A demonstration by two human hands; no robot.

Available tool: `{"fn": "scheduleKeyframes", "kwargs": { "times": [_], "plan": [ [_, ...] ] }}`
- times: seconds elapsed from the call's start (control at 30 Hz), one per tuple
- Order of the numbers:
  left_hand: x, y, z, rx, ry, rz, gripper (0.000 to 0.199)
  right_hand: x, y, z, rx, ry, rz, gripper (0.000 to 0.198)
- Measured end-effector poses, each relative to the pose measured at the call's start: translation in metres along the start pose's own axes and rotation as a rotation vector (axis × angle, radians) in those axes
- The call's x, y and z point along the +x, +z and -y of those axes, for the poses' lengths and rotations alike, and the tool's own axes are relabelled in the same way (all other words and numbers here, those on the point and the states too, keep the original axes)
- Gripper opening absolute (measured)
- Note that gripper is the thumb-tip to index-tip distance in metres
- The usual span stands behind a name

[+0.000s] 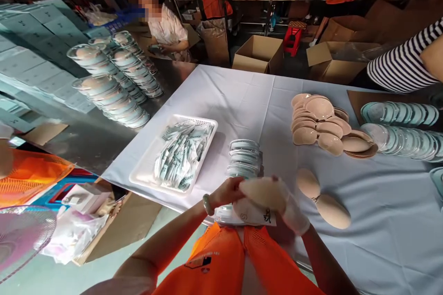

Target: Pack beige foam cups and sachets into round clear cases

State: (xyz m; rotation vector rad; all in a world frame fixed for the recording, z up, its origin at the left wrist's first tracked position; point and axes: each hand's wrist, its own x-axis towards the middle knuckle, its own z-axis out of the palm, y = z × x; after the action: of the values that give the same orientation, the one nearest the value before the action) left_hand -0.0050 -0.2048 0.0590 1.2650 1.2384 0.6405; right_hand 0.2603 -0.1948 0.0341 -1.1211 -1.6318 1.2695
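Close to my body, a beige stick-on bra (265, 192) is between my hands. My left hand (226, 192), bare with a bracelet at the wrist, grips its left end. My right hand (293, 214), in a white glove, closes on the other end; its fingers are partly hidden and slightly blurred. Below the bra a white printed card or sheet (258, 217) shows. Just beyond stands a stack of clear-lidded packs (243, 154). To the right, another beige bra (323, 198) lies with its two cups spread on the cloth.
A white tray (138, 173) of printed sachets sits left on the white-clothed table (235, 87). Piled beige bras (318, 122) and rows of clear packs (401, 140) lie right. Stacked packs (110, 97) stand on a metal table. A striped sleeve (404, 60) reaches in from the right.
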Motion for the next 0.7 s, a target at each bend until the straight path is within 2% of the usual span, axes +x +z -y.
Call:
{"fn": "scheduleKeyframes", "kwargs": {
  "times": [0.07, 0.1, 0.13, 0.2, 0.27, 0.33, 0.43, 0.5, 0.53, 0.6, 0.7],
  "plan": [
    [0.0, -0.004, 0.003, -0.201, -0.118, 0.035, 0.042, -0.016, -0.003, -0.002, -0.298, -0.291, 0.188, 0.077],
    [0.002, -0.006, 0.003, -0.277, -0.163, 0.041, 0.049, -0.021, -0.001, -0.005, -0.44, -0.451, 0.236, 0.084],
    [0.006, -0.007, 0.003, -0.338, -0.194, 0.046, 0.055, -0.023, 0.002, -0.009, -0.554, -0.578, 0.233, 0.085],
    [0.018, -0.009, 0.0, -0.413, -0.208, 0.051, 0.063, -0.018, 0.011, -0.02, -0.663, -0.66, 0.114, 0.068],
    [0.037, -0.013, -0.004, -0.446, -0.169, 0.044, 0.066, 0.001, 0.019, -0.032, -0.694, -0.607, 0.025, 0.048],
    [0.061, -0.021, -0.008, -0.373, -0.129, -0.037, 0.066, 0.032, 0.021, -0.04, -0.668, -0.529, 0.021, 0.04],
    [0.1, -0.039, -0.008, -0.156, -0.127, -0.302, 0.074, 0.097, 0.018, -0.041, -0.569, -0.395, -0.052, 0.04],
    [0.124, -0.048, -0.002, -0.046, -0.137, -0.485, 0.068, 0.144, 0.015, -0.037, -0.508, -0.309, -0.16, 0.043],
    [0.134, -0.051, 0.003, 0.009, -0.146, -0.55, 0.067, 0.166, 0.013, -0.034, -0.502, -0.274, -0.172, 0.042],
    [0.149, -0.051, 0.016, 0.132, -0.174, -0.608, 0.083, 0.202, 0.011, -0.03, -0.587, -0.216, -0.033, 0.04],
    [0.16, -0.044, 0.039, 0.215, -0.19, -0.57, 0.093, 0.233, 0.005, -0.027, -0.798, -0.152, 0.35, 0.035]
  ]
}}
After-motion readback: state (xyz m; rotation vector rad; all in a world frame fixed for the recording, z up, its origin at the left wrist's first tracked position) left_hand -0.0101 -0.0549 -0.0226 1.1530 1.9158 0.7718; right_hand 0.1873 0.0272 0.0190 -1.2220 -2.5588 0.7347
